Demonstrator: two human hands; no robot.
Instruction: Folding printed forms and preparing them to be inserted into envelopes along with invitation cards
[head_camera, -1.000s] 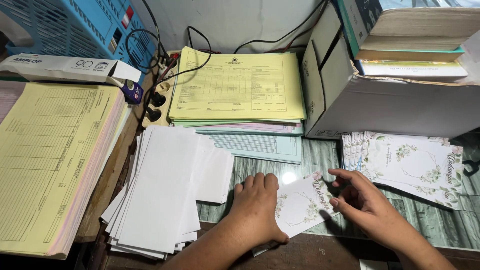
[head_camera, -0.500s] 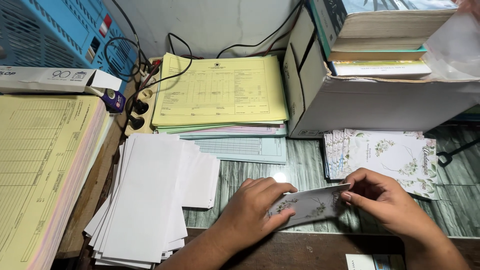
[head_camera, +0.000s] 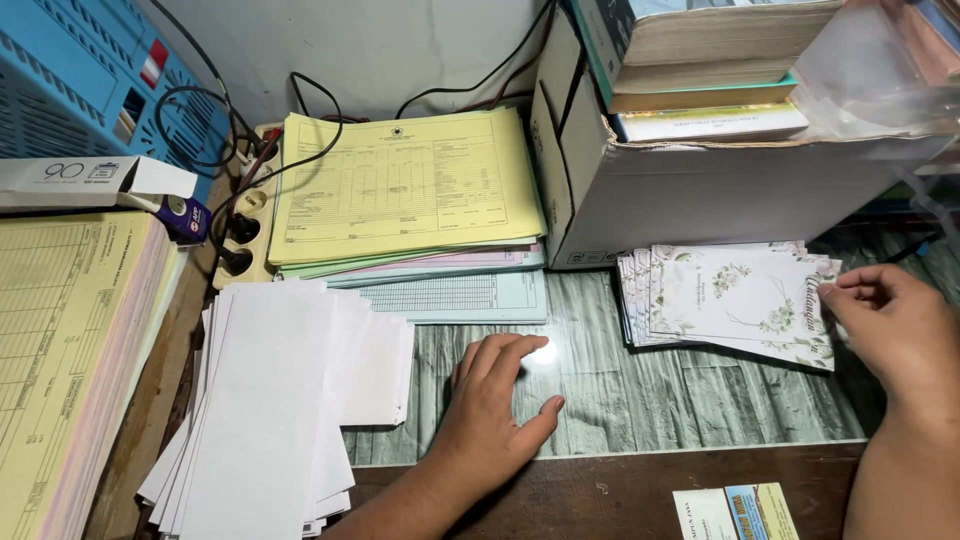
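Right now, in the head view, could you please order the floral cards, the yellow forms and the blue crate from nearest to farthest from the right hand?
1. Floral cards: touching the right hand.
2. Yellow forms: centre, at the back.
3. Blue crate: far left corner.

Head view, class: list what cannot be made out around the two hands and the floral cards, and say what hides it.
- Lower floral cards: head view, covered by the top card; number unclear.
- Right hand: head view, fingertips touch the top card's edge; whether they pinch it cannot be told.
- Left hand: head view, palm flat on the desk; anything beneath is hidden.
- White paper slips: head view, cut off by the bottom edge.
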